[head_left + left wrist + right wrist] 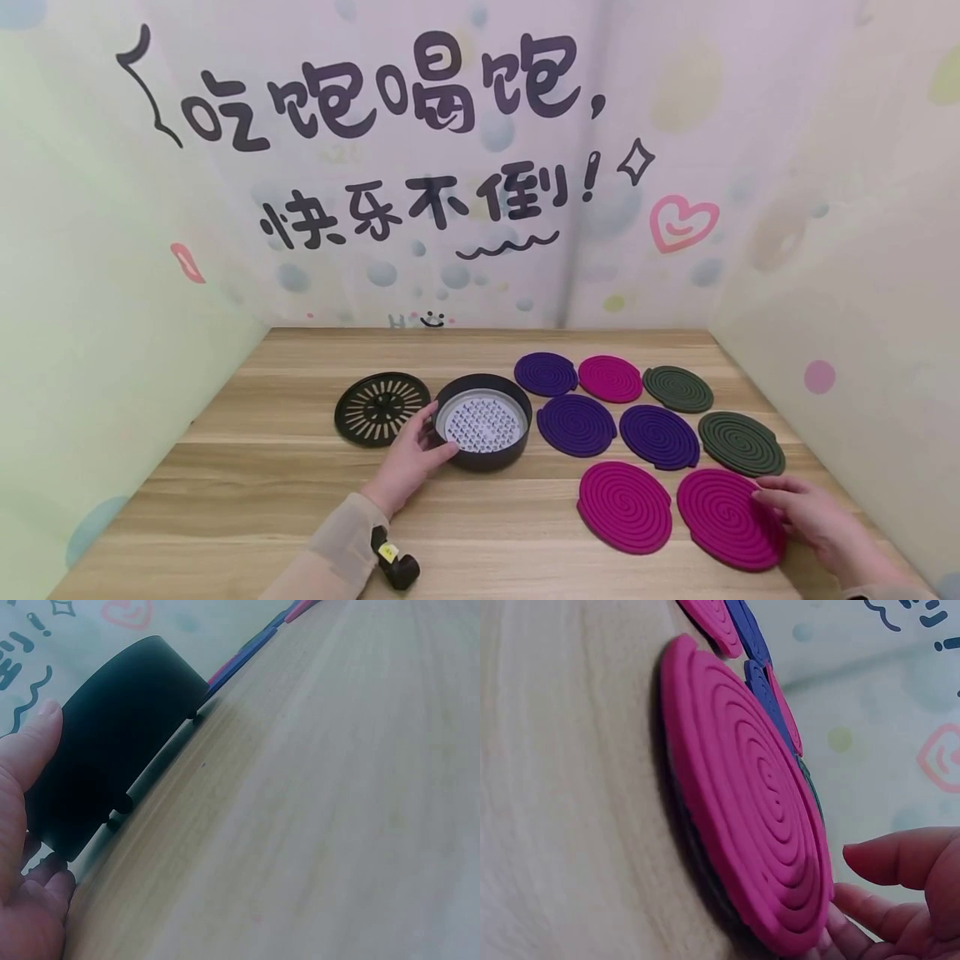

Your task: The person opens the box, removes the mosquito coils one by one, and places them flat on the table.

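My left hand (408,461) grips the left side of a round black mosquito coil holder (482,463), thumb and fingers spread along its wall. A silver perforated plate (483,423) fills the holder's inside. Small feet show under the holder in the left wrist view. At the far right, my right hand (817,521) touches the right edge of a pink mosquito coil (723,521) with its fingers. In the right wrist view the thumb (892,859) stands straight and apart from this pink coil (742,795), while the other fingertips are right at its edge. A dark shadow runs along the coil's near edge.
A black slotted lid (367,421) lies left of the holder. Another pink coil (624,507), a purple coil (660,437) and a green coil (742,443) lie nearby, with several more coils behind. Walls (847,275) bound the wooden table (247,483) at the back and sides.
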`<move>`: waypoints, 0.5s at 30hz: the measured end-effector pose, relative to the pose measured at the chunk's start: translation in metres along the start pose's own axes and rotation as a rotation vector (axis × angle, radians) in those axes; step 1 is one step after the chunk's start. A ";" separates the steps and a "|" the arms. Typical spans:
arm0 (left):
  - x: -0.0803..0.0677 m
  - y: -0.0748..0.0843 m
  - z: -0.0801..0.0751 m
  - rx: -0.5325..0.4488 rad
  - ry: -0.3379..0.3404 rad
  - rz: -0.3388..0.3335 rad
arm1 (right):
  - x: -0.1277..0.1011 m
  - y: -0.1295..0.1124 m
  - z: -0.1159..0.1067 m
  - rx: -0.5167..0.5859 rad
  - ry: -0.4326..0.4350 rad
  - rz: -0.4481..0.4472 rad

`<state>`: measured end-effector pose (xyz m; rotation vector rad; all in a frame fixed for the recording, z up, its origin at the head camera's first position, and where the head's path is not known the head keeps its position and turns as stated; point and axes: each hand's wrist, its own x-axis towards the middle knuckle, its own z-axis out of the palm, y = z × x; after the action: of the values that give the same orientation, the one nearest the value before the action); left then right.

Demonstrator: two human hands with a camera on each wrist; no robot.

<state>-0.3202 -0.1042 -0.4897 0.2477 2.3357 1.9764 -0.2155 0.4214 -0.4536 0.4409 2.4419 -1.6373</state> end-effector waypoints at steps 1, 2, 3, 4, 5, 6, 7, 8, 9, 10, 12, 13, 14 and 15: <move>0.000 0.000 0.000 0.001 0.001 -0.001 | 0.000 0.000 -0.001 0.002 0.001 0.000; 0.000 0.000 0.000 0.002 0.002 -0.003 | -0.001 0.001 -0.001 0.001 0.002 -0.002; 0.000 0.000 0.000 0.001 0.002 -0.004 | -0.001 0.001 -0.002 0.002 0.000 -0.002; 0.000 0.000 0.000 0.004 0.002 -0.005 | -0.001 0.001 -0.002 0.005 0.000 -0.004; 0.000 0.000 -0.001 0.006 0.005 -0.006 | -0.001 0.001 -0.002 0.006 -0.003 -0.006; -0.001 0.000 -0.001 0.006 0.006 -0.006 | -0.001 0.001 -0.002 0.008 -0.002 -0.005; -0.001 0.000 -0.001 0.007 0.006 -0.006 | -0.001 0.001 -0.002 0.009 -0.002 -0.005; 0.000 0.000 -0.001 0.007 0.006 -0.005 | -0.002 0.001 -0.002 0.011 0.000 -0.004; 0.000 0.000 -0.001 0.006 0.005 -0.004 | -0.002 0.001 -0.003 0.013 0.001 -0.001; 0.000 0.000 -0.001 0.005 0.005 -0.003 | -0.002 0.001 -0.003 0.012 0.003 0.003; -0.001 0.000 -0.001 0.003 0.004 -0.002 | -0.004 0.000 -0.003 -0.020 0.007 0.005; -0.001 0.000 0.000 0.002 0.004 -0.002 | -0.004 -0.001 -0.003 -0.050 0.008 0.001; -0.001 0.000 0.000 0.000 0.004 -0.002 | -0.005 -0.003 -0.003 -0.087 0.014 -0.008; -0.001 0.001 0.000 -0.001 0.004 -0.001 | -0.006 -0.006 -0.003 -0.129 0.019 -0.027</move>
<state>-0.3194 -0.1043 -0.4891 0.2424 2.3363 1.9797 -0.2123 0.4216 -0.4453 0.4085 2.5589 -1.4810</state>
